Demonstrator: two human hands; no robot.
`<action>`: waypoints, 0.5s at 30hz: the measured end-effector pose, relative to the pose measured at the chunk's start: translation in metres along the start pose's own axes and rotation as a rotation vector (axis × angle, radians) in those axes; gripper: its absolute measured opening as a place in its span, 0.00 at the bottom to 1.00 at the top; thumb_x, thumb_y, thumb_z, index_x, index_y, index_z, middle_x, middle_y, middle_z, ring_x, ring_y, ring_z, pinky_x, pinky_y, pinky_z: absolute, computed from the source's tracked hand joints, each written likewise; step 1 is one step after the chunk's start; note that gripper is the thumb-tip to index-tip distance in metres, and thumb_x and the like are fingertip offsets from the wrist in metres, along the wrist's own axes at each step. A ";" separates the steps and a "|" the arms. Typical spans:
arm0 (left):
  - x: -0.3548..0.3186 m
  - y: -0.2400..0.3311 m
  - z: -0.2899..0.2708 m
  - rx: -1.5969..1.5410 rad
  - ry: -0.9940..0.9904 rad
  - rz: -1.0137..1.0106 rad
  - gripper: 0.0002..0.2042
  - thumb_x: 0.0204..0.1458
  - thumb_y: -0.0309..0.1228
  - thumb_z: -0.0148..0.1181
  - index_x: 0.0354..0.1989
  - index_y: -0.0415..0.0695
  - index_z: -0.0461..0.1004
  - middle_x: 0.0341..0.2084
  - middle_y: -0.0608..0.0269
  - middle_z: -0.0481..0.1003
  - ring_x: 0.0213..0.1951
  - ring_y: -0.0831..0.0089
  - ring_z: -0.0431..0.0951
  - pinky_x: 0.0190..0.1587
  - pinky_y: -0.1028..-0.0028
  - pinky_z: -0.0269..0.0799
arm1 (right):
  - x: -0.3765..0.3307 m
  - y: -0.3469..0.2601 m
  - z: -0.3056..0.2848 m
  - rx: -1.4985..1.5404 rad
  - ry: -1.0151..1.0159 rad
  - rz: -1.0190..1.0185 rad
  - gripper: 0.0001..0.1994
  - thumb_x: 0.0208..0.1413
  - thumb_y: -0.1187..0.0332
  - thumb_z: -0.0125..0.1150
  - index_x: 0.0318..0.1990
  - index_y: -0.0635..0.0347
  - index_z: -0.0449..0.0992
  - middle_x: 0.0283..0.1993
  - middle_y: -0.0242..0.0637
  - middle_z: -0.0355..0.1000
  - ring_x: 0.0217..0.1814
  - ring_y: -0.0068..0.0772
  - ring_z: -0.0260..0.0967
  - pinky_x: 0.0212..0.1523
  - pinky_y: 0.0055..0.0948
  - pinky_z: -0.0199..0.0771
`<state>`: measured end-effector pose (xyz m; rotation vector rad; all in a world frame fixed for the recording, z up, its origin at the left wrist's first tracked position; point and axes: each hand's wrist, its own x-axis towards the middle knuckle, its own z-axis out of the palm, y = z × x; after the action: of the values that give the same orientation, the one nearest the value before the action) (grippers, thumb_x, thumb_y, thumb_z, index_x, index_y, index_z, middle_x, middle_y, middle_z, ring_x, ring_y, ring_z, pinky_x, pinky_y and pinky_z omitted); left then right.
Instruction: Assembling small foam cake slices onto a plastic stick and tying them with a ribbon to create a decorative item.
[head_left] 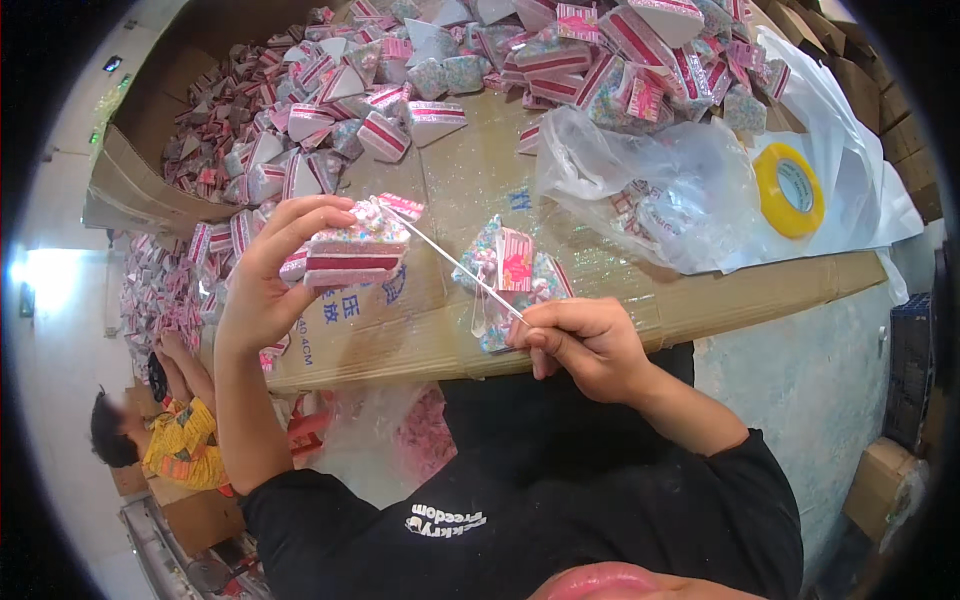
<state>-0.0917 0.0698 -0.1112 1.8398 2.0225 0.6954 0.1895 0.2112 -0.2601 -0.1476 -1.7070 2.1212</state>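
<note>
My left hand (262, 275) is closed round a toy cake slice (355, 262), holding it up over the cardboard. Its side is pale pink with a dark red stripe, and the top is covered in pastel sprinkles. A small pink tag (403, 207) sticks out at its top corner. Between the fingertips of my right hand (590, 348) is a thin white rod (450, 256). The rod slants up to the left, its far end at the slice's top by the tag. Below the rod lie more sprinkled slices (555, 275), one with a pink printed card (515, 262).
A large heap of similar slices (385, 135) covers the far side of the cardboard (440, 180). At the right are a crumpled clear plastic bag (640, 190) and a yellow tape roll (792, 190). Another person (185, 440) in yellow sits at the far left. Cardboard boxes (880, 485) stand at right.
</note>
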 end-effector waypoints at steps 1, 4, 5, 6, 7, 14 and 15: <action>-0.001 0.002 -0.001 0.026 -0.001 0.006 0.21 0.45 0.25 0.66 0.51 0.42 0.75 0.53 0.58 0.74 0.57 0.60 0.72 0.60 0.63 0.63 | 0.000 0.000 0.001 0.002 0.001 0.001 0.06 0.65 0.75 0.55 0.41 0.69 0.78 0.33 0.36 0.76 0.25 0.20 0.71 0.27 0.21 0.72; -0.002 0.006 -0.009 0.167 -0.063 0.068 0.21 0.45 0.25 0.66 0.51 0.42 0.75 0.53 0.58 0.74 0.57 0.60 0.71 0.61 0.64 0.62 | -0.002 -0.001 0.004 -0.003 0.008 0.018 0.07 0.65 0.75 0.55 0.41 0.69 0.78 0.33 0.35 0.76 0.25 0.20 0.71 0.27 0.21 0.72; -0.001 0.011 -0.011 0.176 -0.068 0.048 0.20 0.46 0.25 0.66 0.51 0.42 0.75 0.53 0.57 0.74 0.57 0.59 0.70 0.61 0.64 0.62 | -0.001 -0.001 0.003 0.004 0.007 0.006 0.07 0.65 0.75 0.55 0.40 0.69 0.78 0.32 0.35 0.76 0.25 0.20 0.71 0.27 0.20 0.72; -0.001 0.014 -0.012 0.178 -0.072 0.049 0.20 0.46 0.25 0.66 0.51 0.42 0.75 0.53 0.57 0.74 0.57 0.59 0.70 0.61 0.64 0.62 | -0.001 -0.001 0.003 0.010 0.006 -0.006 0.07 0.65 0.75 0.55 0.40 0.69 0.78 0.32 0.35 0.76 0.25 0.20 0.71 0.27 0.20 0.72; -0.001 0.017 -0.013 0.196 -0.050 0.030 0.20 0.46 0.25 0.65 0.51 0.42 0.75 0.53 0.58 0.74 0.57 0.59 0.70 0.61 0.64 0.62 | -0.003 0.000 0.004 0.014 0.010 -0.007 0.07 0.65 0.75 0.55 0.40 0.69 0.78 0.32 0.35 0.76 0.25 0.20 0.71 0.27 0.20 0.72; 0.001 0.030 -0.017 0.238 -0.019 -0.055 0.22 0.46 0.19 0.63 0.53 0.42 0.74 0.55 0.58 0.72 0.60 0.61 0.69 0.59 0.67 0.69 | -0.011 0.000 0.003 -0.012 0.026 -0.078 0.06 0.64 0.76 0.56 0.40 0.69 0.78 0.30 0.35 0.76 0.24 0.21 0.72 0.25 0.21 0.71; 0.002 0.030 -0.017 0.253 -0.019 -0.054 0.23 0.45 0.17 0.62 0.53 0.42 0.74 0.55 0.58 0.72 0.60 0.61 0.69 0.60 0.66 0.69 | -0.011 0.000 0.002 -0.026 0.024 -0.089 0.06 0.64 0.77 0.55 0.40 0.69 0.78 0.30 0.35 0.76 0.23 0.21 0.72 0.25 0.21 0.71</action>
<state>-0.0760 0.0705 -0.0807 1.9079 2.2248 0.4212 0.1992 0.2048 -0.2617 -0.1024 -1.6958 2.0252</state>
